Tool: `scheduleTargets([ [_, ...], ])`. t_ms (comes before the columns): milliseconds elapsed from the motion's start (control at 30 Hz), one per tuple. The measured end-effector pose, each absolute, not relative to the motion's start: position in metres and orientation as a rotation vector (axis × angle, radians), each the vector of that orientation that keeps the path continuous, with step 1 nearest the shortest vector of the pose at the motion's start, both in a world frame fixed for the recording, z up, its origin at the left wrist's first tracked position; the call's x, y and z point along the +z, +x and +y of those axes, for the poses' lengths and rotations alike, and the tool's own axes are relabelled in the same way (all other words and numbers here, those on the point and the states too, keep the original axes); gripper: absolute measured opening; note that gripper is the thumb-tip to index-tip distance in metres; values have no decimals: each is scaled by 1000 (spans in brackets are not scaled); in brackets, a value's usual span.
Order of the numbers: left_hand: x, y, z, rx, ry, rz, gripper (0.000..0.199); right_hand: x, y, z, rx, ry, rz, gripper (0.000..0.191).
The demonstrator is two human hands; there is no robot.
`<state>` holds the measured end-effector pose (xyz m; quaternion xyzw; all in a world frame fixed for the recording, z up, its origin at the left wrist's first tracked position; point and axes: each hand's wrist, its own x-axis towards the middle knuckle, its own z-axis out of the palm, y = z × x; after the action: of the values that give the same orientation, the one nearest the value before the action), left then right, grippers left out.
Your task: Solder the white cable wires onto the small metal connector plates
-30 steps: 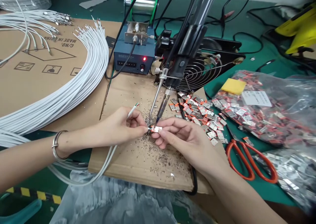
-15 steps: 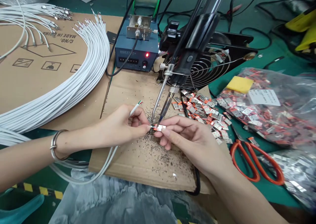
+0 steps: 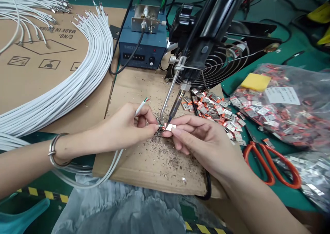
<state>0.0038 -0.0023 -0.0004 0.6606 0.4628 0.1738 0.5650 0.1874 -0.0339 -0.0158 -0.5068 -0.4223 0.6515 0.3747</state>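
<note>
My left hand (image 3: 134,124) pinches a white cable, its wire end meeting a small connector; a second white cable end (image 3: 141,107) with coloured wires sticks up between its fingers. Between the thumb and fingers of my right hand (image 3: 198,134) is the small metal and orange connector (image 3: 170,127). The tip of the soldering iron (image 3: 176,105) is at the connector's wire end, and a thin metal guide tube (image 3: 168,98) ends beside it. Whether the tip touches the wires cannot be made out.
Behind stand a blue solder feeder (image 3: 143,50) and a black fan (image 3: 216,70). White cables (image 3: 85,75) lie left on cardboard (image 3: 31,82). To the right are loose connectors (image 3: 221,113), a bag of connectors (image 3: 291,113) and orange-handled scissors (image 3: 281,165). Metal bits litter the board (image 3: 129,168).
The red light on the feeder has dimmed. The view has shifted slightly. Both hands keep their grip, and the connector is still at the iron's tip.
</note>
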Motion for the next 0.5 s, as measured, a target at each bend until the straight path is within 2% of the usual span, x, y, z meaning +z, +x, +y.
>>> scheduleTargets([
  [500, 3, 6, -2, 426, 1604, 1094, 9, -22, 192, -35, 1639, -1269, -1130, 12],
])
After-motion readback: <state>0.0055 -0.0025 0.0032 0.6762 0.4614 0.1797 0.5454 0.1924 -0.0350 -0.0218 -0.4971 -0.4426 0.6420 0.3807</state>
